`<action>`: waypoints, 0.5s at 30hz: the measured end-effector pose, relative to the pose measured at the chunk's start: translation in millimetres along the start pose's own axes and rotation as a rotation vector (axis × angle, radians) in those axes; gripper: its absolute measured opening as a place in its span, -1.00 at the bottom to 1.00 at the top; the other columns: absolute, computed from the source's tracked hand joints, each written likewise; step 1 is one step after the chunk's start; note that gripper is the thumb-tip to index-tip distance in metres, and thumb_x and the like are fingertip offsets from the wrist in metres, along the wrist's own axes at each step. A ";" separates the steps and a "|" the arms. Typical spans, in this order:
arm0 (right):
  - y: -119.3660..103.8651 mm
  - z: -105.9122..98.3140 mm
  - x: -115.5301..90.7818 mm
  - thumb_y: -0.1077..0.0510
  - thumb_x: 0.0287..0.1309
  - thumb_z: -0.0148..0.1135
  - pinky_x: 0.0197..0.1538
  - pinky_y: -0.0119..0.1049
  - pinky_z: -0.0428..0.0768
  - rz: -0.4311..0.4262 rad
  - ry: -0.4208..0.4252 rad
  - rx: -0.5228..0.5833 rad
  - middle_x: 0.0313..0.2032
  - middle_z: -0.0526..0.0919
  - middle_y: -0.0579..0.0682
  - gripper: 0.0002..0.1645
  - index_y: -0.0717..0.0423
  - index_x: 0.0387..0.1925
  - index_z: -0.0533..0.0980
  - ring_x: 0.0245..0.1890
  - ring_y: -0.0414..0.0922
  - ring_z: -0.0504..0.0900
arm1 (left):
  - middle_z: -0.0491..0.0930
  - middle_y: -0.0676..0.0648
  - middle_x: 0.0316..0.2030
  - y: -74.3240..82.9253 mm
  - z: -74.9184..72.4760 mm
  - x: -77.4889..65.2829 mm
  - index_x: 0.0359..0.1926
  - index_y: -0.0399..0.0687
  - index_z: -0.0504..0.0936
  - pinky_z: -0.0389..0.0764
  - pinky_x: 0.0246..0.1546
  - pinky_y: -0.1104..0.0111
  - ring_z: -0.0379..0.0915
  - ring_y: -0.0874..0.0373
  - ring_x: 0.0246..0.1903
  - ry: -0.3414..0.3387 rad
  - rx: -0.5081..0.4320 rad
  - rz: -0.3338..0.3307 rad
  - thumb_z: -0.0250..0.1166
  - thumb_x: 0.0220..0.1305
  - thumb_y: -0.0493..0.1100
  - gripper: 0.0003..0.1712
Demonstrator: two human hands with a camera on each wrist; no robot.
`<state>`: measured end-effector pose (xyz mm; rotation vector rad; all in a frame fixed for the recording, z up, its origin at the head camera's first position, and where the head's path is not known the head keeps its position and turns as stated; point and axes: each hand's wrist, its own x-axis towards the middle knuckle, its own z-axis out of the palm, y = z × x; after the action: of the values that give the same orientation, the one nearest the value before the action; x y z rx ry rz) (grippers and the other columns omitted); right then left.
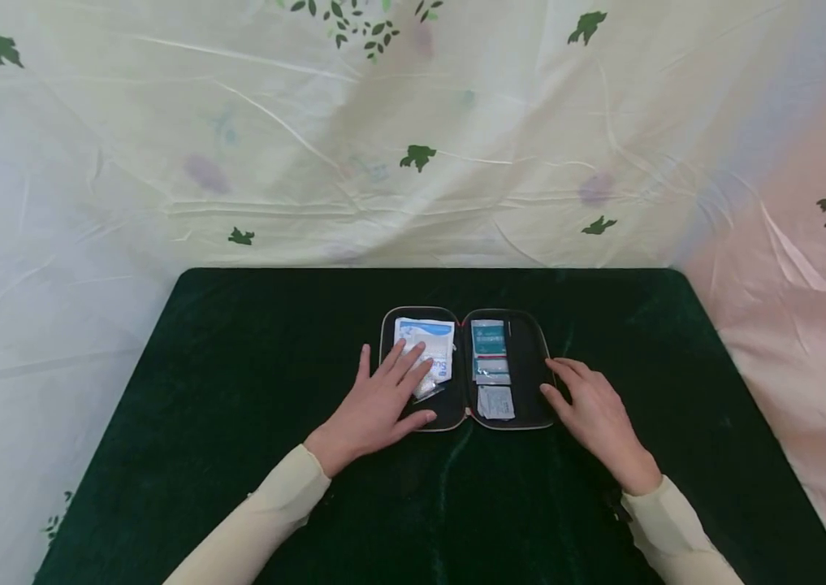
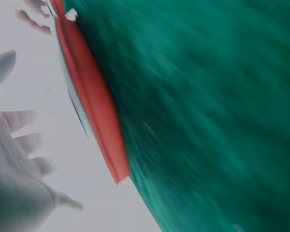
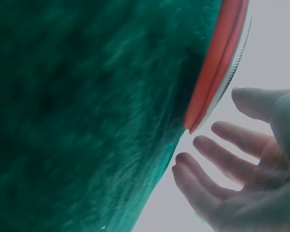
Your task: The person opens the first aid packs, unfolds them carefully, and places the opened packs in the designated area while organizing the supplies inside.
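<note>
A zippered first-aid case lies unfolded on the dark green cloth, black inside and red outside in the wrist views. In its left half sit white-and-blue packets and a small clear bag. The right half holds teal packets and white sachets in a row. My left hand is spread over the left half, fingers straight and overlapping the packets. At the outer edge of the right half is my right hand, its fingers loosely bent beside the rim.
The green cloth covers the table on every side of the case. Pale curtains with leaf-shaped green patches hang behind the table and along both sides.
</note>
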<state>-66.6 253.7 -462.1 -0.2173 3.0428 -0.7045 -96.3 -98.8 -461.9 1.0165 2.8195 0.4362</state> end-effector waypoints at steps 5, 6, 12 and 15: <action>5.5 -1.3 3.2 0.18 0.43 0.25 -0.07 0.11 0.65 0.020 -0.052 0.075 0.23 0.51 0.37 -0.40 0.30 0.40 0.40 -0.04 0.14 0.64 | -0.20 -0.03 0.66 -20.7 -0.3 -10.0 0.66 0.07 0.02 -0.30 0.44 -0.39 -0.38 -0.14 0.62 -0.028 -0.004 -0.119 0.10 0.34 0.54 0.11; 5.4 -1.7 4.5 0.20 0.43 0.25 -0.12 0.07 0.66 0.029 -0.061 0.090 0.21 0.51 0.37 -0.40 0.31 0.40 0.40 -0.08 0.12 0.65 | -0.21 -0.03 0.66 -23.4 -0.3 -11.2 0.67 0.07 0.00 -0.31 0.43 -0.40 -0.39 -0.15 0.62 -0.040 -0.005 -0.134 0.10 0.32 0.56 0.14; 4.0 -2.4 14.1 0.22 0.42 0.22 -0.12 0.07 0.67 0.075 -0.085 0.124 0.19 0.52 0.40 -0.41 0.35 0.40 0.39 -0.09 0.14 0.68 | -0.27 -0.03 0.66 -31.8 0.8 -14.3 0.68 0.05 -0.08 -0.37 0.43 -0.39 -0.46 -0.15 0.62 -0.118 -0.029 -0.179 0.10 0.25 0.62 0.24; 5.0 -1.9 17.2 0.23 0.41 0.22 -0.12 0.10 0.66 0.083 -0.079 0.114 0.18 0.52 0.41 -0.41 0.35 0.39 0.40 -0.09 0.16 0.68 | -0.29 -0.02 0.66 -33.0 1.4 -14.5 0.68 0.05 -0.10 -0.39 0.43 -0.39 -0.47 -0.15 0.62 -0.147 -0.036 -0.184 0.10 0.25 0.63 0.25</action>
<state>-84.4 256.6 -462.3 -0.1139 2.9069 -0.8397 -104.9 -132.0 -473.2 0.7410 2.7303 0.3740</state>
